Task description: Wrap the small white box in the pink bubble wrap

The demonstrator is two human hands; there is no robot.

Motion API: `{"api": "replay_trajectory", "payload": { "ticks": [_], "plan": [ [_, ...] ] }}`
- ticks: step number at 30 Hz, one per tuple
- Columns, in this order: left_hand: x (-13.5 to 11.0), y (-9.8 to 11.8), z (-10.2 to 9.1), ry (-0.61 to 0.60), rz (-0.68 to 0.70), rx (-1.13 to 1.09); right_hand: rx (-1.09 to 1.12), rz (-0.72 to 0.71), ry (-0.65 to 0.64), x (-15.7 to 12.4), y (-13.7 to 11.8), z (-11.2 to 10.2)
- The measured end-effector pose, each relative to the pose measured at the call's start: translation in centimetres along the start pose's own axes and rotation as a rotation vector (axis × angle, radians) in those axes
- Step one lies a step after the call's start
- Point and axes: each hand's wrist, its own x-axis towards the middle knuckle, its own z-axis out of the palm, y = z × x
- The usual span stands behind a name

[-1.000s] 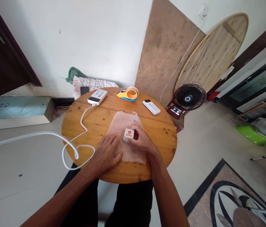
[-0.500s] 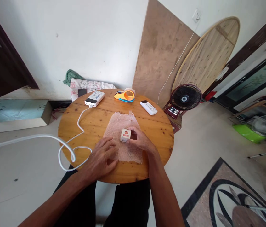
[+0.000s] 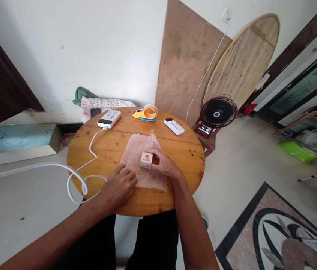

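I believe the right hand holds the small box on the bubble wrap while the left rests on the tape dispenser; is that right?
Not quite: the head view shows the left hand resting on the bubble wrap; the tape dispenser lies untouched at the far side. The right hand does hold the small box.

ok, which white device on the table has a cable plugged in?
The power bank, far left, with the white cable; the remote on the right has none.

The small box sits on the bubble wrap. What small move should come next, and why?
Probably the left hand should fold the near edge of the bubble wrap over the small box, since the right hand holds it there.
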Motion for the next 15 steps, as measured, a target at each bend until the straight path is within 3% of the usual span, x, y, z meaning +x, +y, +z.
{"api": "replay_trajectory", "payload": {
  "ticks": [3,5,9,12,15],
  "plan": [
    [1.3,-0.2,-1.4,0.049,-0.11,-0.078,0.064,0.01,-0.033,-0.1,-0.3,-0.1],
    [2.6,-0.5,-2.1,0.094,-0.264,-0.103,0.13,0.058,-0.005,-0.3,-0.6,-0.4],
    [5.3,-1.4,-2.1,0.058,-0.578,-0.156,0.313,0.054,0.082,-0.8,-1.2,-1.7],
    [6.6,-2.2,-1.1,0.059,-0.631,-0.202,0.352,0.026,0.073,-0.9,-1.1,-2.3],
    [6.9,-2.8,-0.1,0.086,-0.613,-0.316,0.24,0.102,0.123,-0.5,-0.7,-2.0]
  ]
}}
